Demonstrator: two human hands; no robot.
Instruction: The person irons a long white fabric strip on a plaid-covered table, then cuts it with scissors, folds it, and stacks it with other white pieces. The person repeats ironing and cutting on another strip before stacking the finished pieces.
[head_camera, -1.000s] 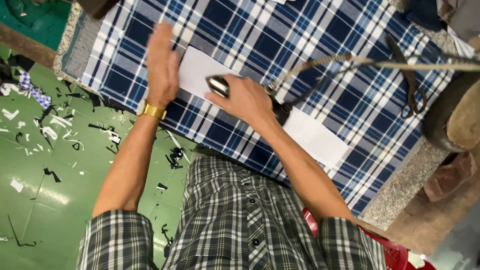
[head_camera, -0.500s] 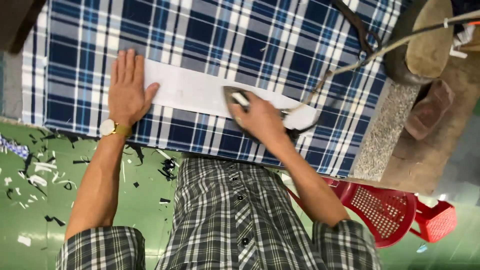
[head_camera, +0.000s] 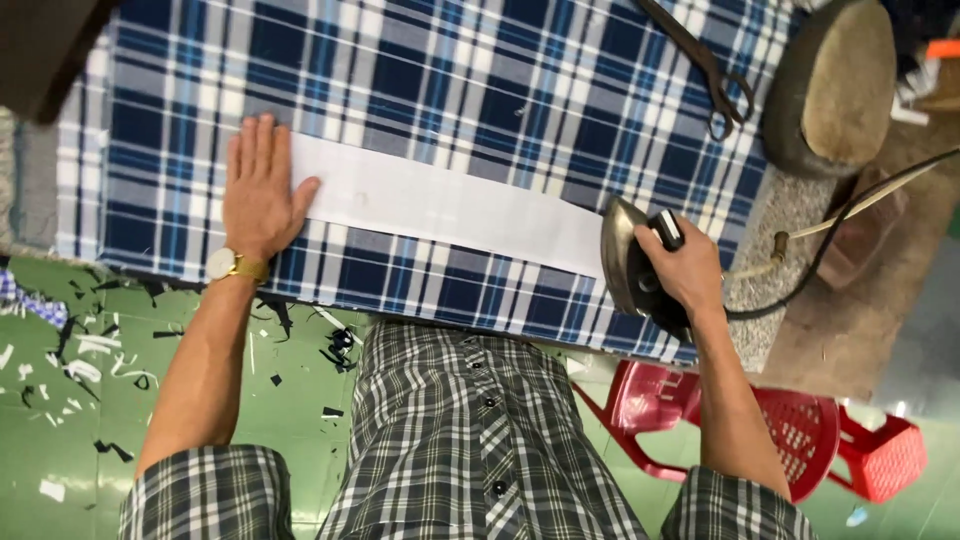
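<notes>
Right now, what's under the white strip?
The white strip lies on blue plaid cloth. The left hand presses its left end; the iron covers its right end. The surface below is hidden.

head view | looks steeply down from above | close over plaid cloth (head_camera: 480, 90) | single view

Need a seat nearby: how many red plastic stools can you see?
2: one red stool on the green floor beside the right arm, another just right of it, partly cut off. More may be out of frame.

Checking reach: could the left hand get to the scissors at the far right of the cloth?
Probably not easily: the left hand lies flat on the white strip, far from the scissors.
</notes>
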